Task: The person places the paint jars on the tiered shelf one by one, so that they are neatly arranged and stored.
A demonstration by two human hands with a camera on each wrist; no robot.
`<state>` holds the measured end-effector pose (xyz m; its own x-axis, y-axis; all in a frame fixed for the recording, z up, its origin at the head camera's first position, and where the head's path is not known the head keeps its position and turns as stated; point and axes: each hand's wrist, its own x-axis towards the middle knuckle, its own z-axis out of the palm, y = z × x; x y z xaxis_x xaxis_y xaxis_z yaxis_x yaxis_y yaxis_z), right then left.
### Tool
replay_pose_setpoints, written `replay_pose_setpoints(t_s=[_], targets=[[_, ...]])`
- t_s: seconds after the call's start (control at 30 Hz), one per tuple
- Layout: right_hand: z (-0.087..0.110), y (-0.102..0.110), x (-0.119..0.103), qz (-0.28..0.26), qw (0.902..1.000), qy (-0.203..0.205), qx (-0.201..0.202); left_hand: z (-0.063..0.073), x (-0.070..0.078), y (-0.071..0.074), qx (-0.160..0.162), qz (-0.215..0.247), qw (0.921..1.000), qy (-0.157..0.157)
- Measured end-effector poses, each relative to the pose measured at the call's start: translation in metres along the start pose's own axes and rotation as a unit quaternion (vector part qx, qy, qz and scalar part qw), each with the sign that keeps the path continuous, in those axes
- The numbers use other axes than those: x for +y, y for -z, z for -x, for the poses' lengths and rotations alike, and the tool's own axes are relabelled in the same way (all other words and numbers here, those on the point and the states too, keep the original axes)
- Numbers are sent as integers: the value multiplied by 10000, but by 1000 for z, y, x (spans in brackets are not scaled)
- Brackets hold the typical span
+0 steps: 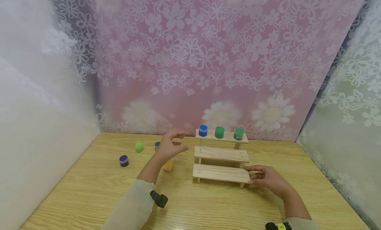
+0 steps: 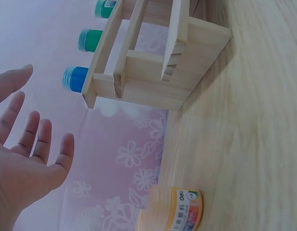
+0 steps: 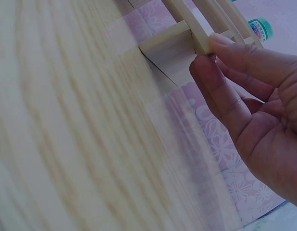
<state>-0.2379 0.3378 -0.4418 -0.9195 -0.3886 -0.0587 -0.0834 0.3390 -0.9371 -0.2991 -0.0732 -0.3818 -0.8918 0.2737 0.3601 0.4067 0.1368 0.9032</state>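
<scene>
A three-tier wooden stand holds a blue paint jar and two green paint jars in a row on its top step. My right hand pinches the right end of the lowest step between thumb and fingers, as the right wrist view also shows on the wooden stand. Left of the stand, my left hand hovers in the air with loosely bent fingers and nothing in them. Below it on the table is a yellow paint jar, larger in the left wrist view as an orange-yellow jar.
On the left part of the wooden table stand a purple jar, a light green jar and a dark green jar partly behind my left hand. A flowered curtain hangs along the back edge.
</scene>
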Motion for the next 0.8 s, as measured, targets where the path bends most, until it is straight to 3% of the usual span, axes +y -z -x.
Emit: replay_pose_setpoints(t_s=[0.5, 0.8], targets=[[1, -1, -3, 7, 10000, -42, -3, 24, -16, 18, 108, 26, 9984, 553], [1, -1, -3, 19, 10000, -36, -14, 35, -25, 33, -24, -29, 9974, 726]])
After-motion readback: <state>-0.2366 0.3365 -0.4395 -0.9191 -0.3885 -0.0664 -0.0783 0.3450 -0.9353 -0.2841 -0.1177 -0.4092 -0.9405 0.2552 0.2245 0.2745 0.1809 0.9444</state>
